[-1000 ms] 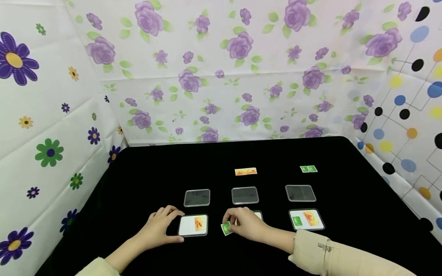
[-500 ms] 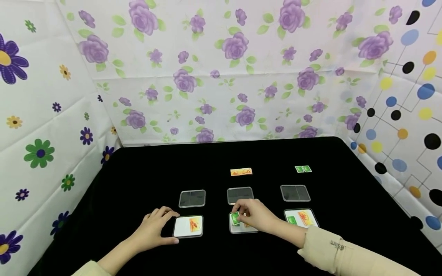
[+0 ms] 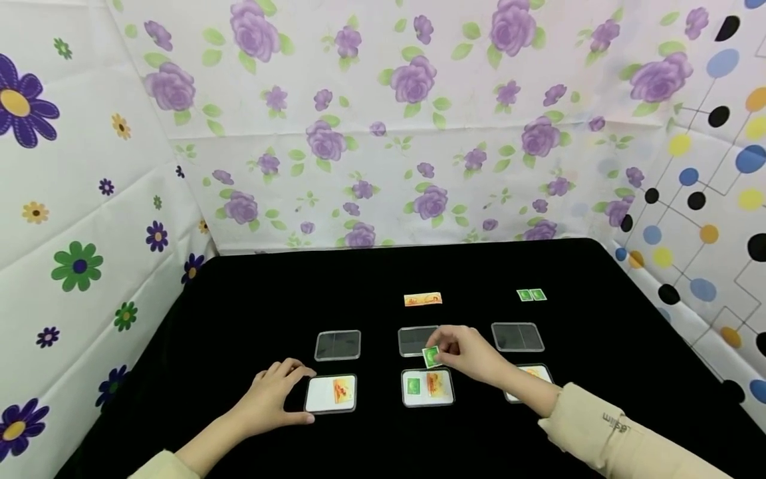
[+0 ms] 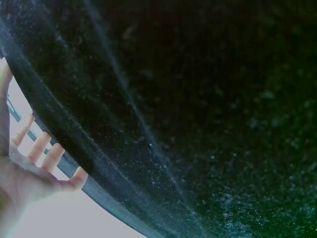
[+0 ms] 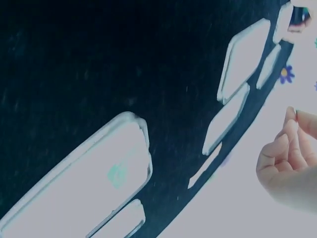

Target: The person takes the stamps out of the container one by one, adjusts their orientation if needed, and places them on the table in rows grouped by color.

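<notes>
Nearest my camera, the left hand [image 3: 272, 400] has its thumb and fingers spread apart around the left edge of the left white tray [image 3: 317, 396]; I can't tell whether they touch it. That tray carries 1 orange picture [image 3: 344, 390] on its right half. To its right I see the middle white tray [image 3: 423, 400], with 1 green square and 1 orange picture side by side, then the right white tray [image 3: 541, 371], partly covered by the right arm. Just beyond the middle white tray, I see the right hand [image 3: 469, 354] pinching the green card [image 3: 430, 358] between thumb and fingers, near the middle of 3 clear trays [image 3: 517, 337]. Farther across the black surface [image 3: 287, 286] lie an orange strip [image 3: 423, 299] and 2 green cards [image 3: 531, 295], before the rose-patterned cloth [image 3: 371, 179].
</notes>
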The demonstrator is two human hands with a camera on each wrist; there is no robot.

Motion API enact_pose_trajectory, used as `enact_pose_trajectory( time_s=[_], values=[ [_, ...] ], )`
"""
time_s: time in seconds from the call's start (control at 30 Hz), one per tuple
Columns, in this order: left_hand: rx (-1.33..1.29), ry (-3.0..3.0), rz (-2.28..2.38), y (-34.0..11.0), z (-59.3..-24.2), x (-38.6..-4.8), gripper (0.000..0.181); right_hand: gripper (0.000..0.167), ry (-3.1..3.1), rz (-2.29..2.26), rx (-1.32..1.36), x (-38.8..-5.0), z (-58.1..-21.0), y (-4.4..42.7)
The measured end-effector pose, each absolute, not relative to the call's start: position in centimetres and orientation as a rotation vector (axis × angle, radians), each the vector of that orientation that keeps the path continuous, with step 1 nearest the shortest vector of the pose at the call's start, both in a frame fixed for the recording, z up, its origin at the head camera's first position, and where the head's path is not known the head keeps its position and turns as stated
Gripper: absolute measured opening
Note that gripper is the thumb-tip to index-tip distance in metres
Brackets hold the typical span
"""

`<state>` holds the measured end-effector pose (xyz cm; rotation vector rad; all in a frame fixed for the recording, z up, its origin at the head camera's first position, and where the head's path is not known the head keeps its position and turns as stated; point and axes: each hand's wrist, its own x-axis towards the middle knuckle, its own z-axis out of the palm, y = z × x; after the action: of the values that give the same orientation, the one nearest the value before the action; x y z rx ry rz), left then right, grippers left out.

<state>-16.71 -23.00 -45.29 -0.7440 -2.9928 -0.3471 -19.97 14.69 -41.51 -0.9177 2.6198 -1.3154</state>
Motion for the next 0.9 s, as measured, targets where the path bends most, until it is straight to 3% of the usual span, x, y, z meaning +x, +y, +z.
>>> enact_pose_trajectory(
  time_s=[0.6, 0.9],
  values=[
    [-0.720, -2.997, -0.368, -22.9, -45.2, -16.7, 0.069, 0.017, 2.633, -1.381, -0.770, -23.3, -40.0, 19.4],
    [-0.730, -3.006, -0.359, -22.9, -45.2, -16.7, 0.069, 0.018, 2.642, -1.348, -0.835, -24.9, -39.6, 21.8]
  ],
)
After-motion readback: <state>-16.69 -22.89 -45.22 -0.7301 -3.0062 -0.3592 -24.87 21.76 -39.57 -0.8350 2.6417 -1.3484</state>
